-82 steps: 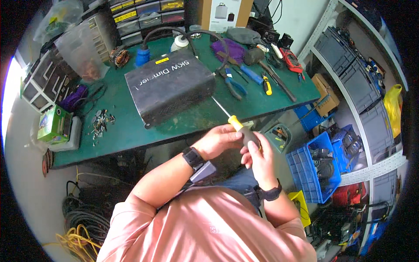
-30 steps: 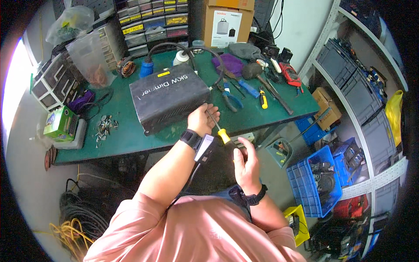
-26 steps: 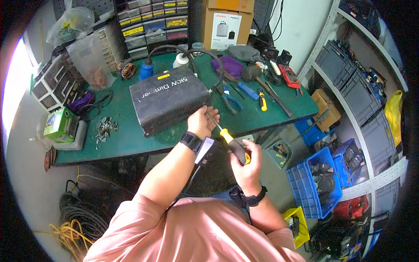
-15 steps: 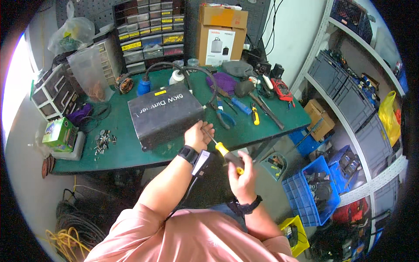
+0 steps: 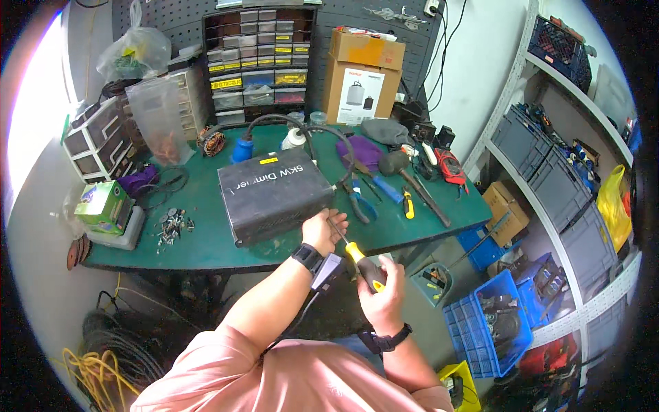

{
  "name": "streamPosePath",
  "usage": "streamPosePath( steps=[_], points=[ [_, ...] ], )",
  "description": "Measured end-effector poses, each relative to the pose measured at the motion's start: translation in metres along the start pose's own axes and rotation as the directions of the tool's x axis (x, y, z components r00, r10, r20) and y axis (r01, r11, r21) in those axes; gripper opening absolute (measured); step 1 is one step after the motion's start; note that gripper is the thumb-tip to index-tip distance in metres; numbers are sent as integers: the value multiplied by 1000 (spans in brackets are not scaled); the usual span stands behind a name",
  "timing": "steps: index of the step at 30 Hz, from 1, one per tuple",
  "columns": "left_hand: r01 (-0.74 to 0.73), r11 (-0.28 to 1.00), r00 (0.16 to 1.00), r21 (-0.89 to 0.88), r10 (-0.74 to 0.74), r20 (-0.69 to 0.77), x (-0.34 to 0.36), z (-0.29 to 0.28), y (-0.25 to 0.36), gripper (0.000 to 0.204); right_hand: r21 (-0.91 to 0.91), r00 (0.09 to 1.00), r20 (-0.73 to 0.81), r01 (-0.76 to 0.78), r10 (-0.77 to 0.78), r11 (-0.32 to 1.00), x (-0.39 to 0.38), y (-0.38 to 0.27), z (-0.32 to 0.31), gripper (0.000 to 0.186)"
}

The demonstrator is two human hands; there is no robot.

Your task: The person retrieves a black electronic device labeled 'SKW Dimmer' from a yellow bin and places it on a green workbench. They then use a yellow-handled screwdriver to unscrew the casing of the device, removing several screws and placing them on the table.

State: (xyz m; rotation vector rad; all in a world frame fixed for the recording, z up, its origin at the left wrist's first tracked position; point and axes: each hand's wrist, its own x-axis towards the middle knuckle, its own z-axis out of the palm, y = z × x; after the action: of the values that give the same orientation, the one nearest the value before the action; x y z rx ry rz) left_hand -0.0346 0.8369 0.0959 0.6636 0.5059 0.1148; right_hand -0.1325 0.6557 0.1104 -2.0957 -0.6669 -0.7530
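Observation:
My right hand (image 5: pixel 386 301) is closed round the handle of a black-and-yellow screwdriver (image 5: pixel 363 263). Its thin shaft points up and left, toward the front right corner of a black metal dimmer box (image 5: pixel 274 196). Right beside that corner is my left hand (image 5: pixel 320 233), its fingers curled about the tip end of the shaft. Whatever those fingers pinch is too small or too hidden to make out. The box lies flat on the green workbench (image 5: pixel 195 248), with a thick black cable arching behind it.
Pliers (image 5: pixel 362 202), a hammer (image 5: pixel 422 194) and a red meter (image 5: pixel 450 169) lie right of the box. Loose screws (image 5: pixel 174 225) are heaped to its left. Small-parts drawers (image 5: pixel 258 65) and a carton (image 5: pixel 364 82) stand behind. A blue crate (image 5: pixel 473 326) sits on the floor right of the bench.
The whole view has tilted up a little, so the bench appears lower and farther right. Both hands and the screwdriver keep nearly the same place beside the box corner.

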Motion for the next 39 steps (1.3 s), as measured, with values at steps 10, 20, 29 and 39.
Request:
streamPosePath(
  steps=[10,20,29,39],
  points=[
    [-4,1000,999,-21,3,-38,-2,1,-3,27,28,999,-11,-32,33,999,2,4,-1,44],
    [-4,999,999,-40,2,-42,1,2,-6,24,80,1000,-19,10,-8,997,-9,4,11,51],
    [0,991,999,-136,-4,-32,1,0,-2,23,230,990,38,-138,133,963,-13,-10,17,40],
    [-57,992,998,-113,60,25,18,0,-31,29,707,703,352,-633,618,317,-18,9,20,20]
  ],
)
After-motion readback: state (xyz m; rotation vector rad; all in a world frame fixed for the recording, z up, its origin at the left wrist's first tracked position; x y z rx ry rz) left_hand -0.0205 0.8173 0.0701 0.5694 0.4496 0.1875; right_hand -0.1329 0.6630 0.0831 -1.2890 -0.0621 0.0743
